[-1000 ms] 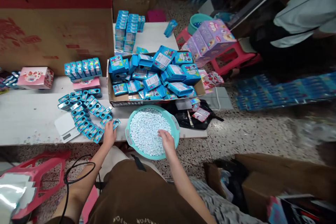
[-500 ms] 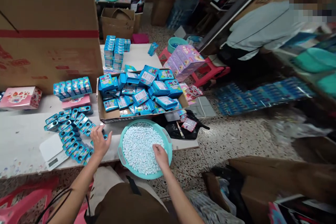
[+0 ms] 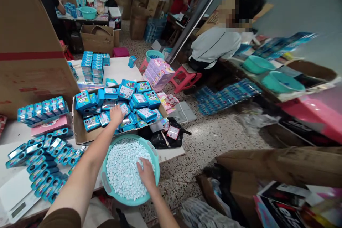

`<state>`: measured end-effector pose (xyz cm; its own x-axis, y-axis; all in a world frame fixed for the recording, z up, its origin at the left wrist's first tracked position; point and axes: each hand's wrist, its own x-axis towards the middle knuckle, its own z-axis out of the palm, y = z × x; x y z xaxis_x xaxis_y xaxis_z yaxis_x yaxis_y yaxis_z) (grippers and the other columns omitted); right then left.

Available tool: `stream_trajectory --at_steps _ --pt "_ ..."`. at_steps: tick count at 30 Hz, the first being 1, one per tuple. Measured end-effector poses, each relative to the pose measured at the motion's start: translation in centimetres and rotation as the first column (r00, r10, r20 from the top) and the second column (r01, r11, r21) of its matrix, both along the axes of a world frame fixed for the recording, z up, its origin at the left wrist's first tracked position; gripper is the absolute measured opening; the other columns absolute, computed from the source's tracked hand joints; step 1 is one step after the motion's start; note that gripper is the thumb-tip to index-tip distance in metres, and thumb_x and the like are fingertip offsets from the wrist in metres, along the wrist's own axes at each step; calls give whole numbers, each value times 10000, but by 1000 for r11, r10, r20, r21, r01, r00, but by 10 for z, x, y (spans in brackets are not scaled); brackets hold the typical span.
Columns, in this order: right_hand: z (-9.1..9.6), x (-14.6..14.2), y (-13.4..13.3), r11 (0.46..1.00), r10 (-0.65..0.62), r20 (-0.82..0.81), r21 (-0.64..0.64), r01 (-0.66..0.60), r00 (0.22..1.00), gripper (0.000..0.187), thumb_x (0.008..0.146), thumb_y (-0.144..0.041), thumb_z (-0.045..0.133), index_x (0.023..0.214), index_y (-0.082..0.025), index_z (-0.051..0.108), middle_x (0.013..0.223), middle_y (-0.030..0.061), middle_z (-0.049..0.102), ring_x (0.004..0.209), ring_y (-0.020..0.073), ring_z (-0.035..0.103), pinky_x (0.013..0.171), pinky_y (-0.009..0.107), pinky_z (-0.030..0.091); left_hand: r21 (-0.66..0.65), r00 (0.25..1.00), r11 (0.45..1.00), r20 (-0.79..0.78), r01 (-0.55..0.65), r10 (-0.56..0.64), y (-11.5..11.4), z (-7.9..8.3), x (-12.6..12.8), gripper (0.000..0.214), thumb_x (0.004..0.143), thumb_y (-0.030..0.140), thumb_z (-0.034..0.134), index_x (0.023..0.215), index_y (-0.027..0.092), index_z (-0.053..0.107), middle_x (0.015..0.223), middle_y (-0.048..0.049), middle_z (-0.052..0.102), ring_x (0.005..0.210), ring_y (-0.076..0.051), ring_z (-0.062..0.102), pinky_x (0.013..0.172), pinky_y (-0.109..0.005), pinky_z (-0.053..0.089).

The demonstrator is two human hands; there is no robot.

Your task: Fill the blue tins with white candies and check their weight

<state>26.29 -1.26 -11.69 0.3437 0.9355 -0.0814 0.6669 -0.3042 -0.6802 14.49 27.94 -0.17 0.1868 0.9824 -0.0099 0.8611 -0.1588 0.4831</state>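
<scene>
My left hand (image 3: 117,115) reaches into an open cardboard carton (image 3: 80,133) heaped with small blue candy boxes (image 3: 146,114). Its fingers are extended and touch boxes in the middle of the heap; their tips are partly hidden. Below the carton, a turquoise basin (image 3: 157,165) holds a mass of small pale candies (image 3: 125,167). Over the basin's right side is my right hand (image 3: 146,173), resting on the candies with thumb and fingers apart. To the left, blue boxes with round holes (image 3: 44,176) stand in curved rows.
A white scale (image 3: 17,199) lies at the table's lower left. Blue boxes stand in a row (image 3: 42,110) on a pink box, beside a tall cardboard panel (image 3: 32,42). Purple boxes (image 3: 159,73) and a black bag (image 3: 160,139) are right of the carton. A co-worker (image 3: 213,46) sits beyond.
My left hand has gone from the holed boxes up and right into the carton. My right hand stays at the candies, its fingers now more spread. The view has swung right.
</scene>
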Motion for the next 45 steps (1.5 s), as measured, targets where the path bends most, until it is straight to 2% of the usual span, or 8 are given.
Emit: stream_trajectory --at_steps 8,14,22,26,28,34,39,45 --pt "-11 -7 -2 998 46 40 -32 -44 998 422 863 -435 406 1093 -161 630 1110 141 625 1080 268 553 969 428 418 -42 999 999 39 -3 5 -25 17 -21 358 661 216 675 988 170 539 1009 -137 603 1000 -308 561 820 -405 436" --pt "-11 -8 27 999 24 202 -49 -14 979 554 892 -474 322 1162 -71 589 1094 203 597 1074 301 508 966 462 366 91 832 993 554 -81 17 -136 62 -73 362 698 237 666 1011 245 483 1028 -20 631 958 -208 600 832 -337 460" --pt "-8 -45 42 993 50 157 -114 -32 986 602 855 -494 444 1270 -59 475 1186 209 541 1127 299 480 965 412 364 -470 481 832 679 -295 554 -257 53 -109 374 673 414 709 933 184 570 893 -28 663 820 -171 630 774 -290 500" --pt "-5 -51 43 983 74 45 -172 -66 996 540 865 -495 432 1216 -100 542 1187 175 561 1156 281 482 1005 385 343 -782 42 582 589 -225 807 -271 39 -125 348 711 402 675 978 193 595 915 -34 689 806 -176 660 738 -296 534" --pt "-2 -50 40 970 79 -66 -224 -92 995 511 873 -509 406 1200 -151 568 1200 138 576 1159 260 498 1004 363 355 -830 -105 555 558 -59 823 -273 39 -133 336 711 366 660 989 187 597 911 -44 698 849 -204 670 787 -336 538" --pt "2 -43 22 946 24 -390 -289 -147 920 454 840 -534 437 1087 -218 650 1196 69 629 1162 229 536 1020 353 365 -631 -199 648 633 427 748 -275 64 -137 586 588 438 692 1112 200 582 1235 -104 600 1234 -355 468 1021 -548 358" --pt "10 -40 15 893 16 -577 -359 -271 816 557 786 -607 468 1109 -191 650 1233 94 616 1204 253 518 1031 375 360 -556 -265 654 622 512 737 -268 93 -126 998 529 892 422 1213 172 524 1318 -167 513 1327 -418 302 1038 -625 225" --pt "28 -49 4 897 -38 -405 -417 -147 914 690 599 -602 675 1149 -189 629 1277 136 577 1227 320 485 1029 385 342 -553 -384 600 464 578 798 -275 105 -113 831 732 776 345 1241 139 505 1051 -140 633 1035 -299 575 953 -516 367"
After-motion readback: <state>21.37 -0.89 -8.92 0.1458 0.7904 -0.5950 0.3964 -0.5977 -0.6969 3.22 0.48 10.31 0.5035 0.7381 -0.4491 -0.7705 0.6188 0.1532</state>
